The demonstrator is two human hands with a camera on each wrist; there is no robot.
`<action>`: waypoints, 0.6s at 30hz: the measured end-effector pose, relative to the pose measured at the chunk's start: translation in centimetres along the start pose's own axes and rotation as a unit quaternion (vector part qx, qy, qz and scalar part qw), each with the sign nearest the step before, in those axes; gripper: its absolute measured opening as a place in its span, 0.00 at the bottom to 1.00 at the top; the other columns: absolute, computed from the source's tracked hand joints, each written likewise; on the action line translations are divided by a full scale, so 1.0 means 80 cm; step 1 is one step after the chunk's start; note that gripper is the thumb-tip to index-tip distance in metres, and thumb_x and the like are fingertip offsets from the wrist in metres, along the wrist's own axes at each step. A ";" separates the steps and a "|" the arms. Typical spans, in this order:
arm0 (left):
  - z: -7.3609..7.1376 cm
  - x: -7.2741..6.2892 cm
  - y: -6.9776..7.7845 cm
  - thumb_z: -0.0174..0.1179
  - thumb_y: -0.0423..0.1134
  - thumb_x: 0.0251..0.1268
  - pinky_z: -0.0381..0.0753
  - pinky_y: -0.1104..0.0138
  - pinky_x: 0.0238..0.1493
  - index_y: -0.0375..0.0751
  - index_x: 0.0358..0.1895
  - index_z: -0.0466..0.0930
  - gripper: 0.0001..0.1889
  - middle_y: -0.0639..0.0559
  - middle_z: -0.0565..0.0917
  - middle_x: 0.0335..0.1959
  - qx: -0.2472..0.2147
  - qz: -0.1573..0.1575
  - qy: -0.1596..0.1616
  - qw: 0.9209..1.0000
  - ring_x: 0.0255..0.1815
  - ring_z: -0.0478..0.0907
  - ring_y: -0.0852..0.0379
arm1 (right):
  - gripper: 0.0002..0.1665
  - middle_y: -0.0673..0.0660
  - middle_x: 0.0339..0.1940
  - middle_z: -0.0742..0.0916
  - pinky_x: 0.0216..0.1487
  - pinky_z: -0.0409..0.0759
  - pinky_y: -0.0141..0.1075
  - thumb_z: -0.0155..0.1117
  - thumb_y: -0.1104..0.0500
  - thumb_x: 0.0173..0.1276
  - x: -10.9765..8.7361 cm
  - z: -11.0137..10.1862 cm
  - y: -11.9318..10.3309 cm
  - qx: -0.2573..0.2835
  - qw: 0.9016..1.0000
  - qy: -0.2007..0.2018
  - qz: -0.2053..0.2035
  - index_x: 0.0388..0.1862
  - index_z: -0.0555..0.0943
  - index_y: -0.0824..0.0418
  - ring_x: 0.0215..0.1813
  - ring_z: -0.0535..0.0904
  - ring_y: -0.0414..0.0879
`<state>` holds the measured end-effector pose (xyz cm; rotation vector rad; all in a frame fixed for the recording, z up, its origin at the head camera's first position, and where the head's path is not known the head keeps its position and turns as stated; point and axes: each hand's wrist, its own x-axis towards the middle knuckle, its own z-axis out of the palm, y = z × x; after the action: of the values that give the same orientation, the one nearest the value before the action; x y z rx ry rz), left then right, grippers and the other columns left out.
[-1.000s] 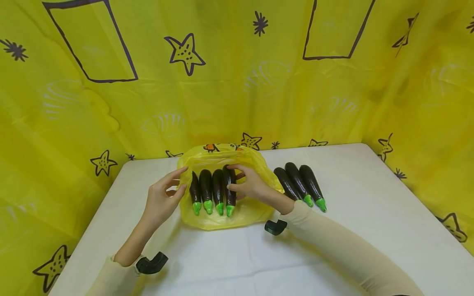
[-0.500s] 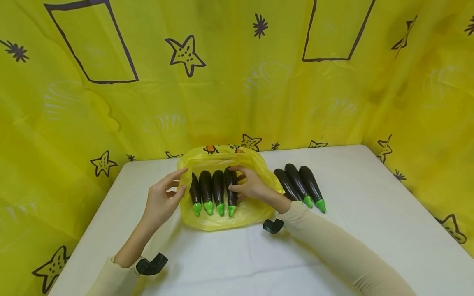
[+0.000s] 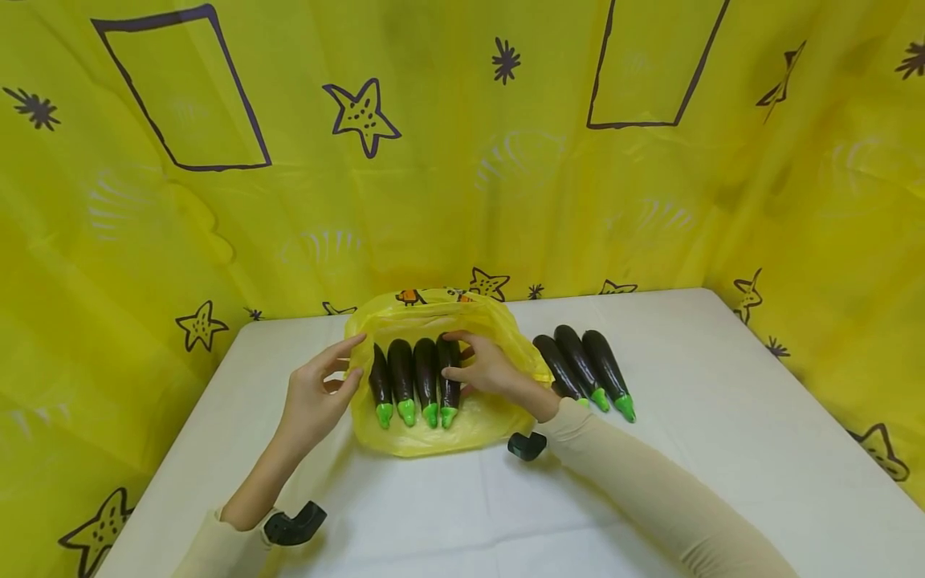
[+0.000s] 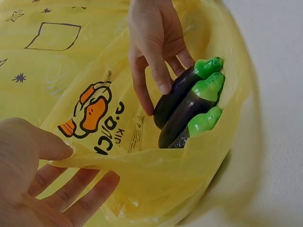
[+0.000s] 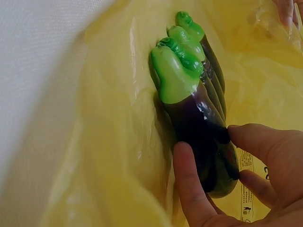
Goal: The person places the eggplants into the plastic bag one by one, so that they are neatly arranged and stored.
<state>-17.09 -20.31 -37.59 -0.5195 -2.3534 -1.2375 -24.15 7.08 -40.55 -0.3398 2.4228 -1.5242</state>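
My right fingers clasp the rightmost eggplant of four inside the yellow bag, mid-frame; my left fingers pinch its edge. I reckon I'm settling this one into the row; next, I'd release it and reach for the loose eggplants at right on the counter.

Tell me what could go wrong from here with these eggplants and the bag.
The thin yellow plastic bag might sag inward if the left hand loses its pinch on the edge. The eggplant in the right hand lies close beside three bagged eggplants and might nudge them. The right sleeve appears near the three loose eggplants and could bump them.
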 end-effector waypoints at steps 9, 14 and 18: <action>-0.004 0.001 -0.004 0.65 0.19 0.63 0.84 0.75 0.39 0.39 0.66 0.81 0.27 0.40 0.86 0.55 0.005 0.002 0.003 1.000 0.45 0.87 0.43 | 0.38 0.67 0.52 0.80 0.28 0.86 0.39 0.74 0.58 0.68 0.001 0.007 0.001 -0.019 1.000 0.015 0.004 0.75 0.72 0.52 0.23 0.84 0.51; -0.008 0.001 -0.007 0.64 0.19 0.63 0.83 0.77 0.38 0.39 0.66 0.81 0.27 0.39 0.86 0.55 0.007 -0.001 0.006 1.000 0.44 0.87 0.43 | 0.38 0.66 0.50 0.81 0.27 0.86 0.39 0.74 0.58 0.68 0.000 0.013 0.002 -0.019 1.000 0.020 0.002 0.74 0.71 0.54 0.24 0.83 0.51; -0.011 0.000 -0.009 0.64 0.18 0.63 0.83 0.79 0.38 0.39 0.66 0.81 0.27 0.39 0.86 0.52 0.009 -0.002 0.009 1.000 0.44 0.87 0.42 | 0.38 0.66 0.52 0.80 0.28 0.87 0.39 0.74 0.57 0.68 -0.001 0.017 -0.002 -0.014 0.999 0.028 0.014 0.75 0.71 0.53 0.22 0.84 0.51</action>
<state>-17.26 -21.44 -37.63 -0.4960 -2.3496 -1.2173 -23.60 5.95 -40.97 -0.2703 2.4819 -1.5089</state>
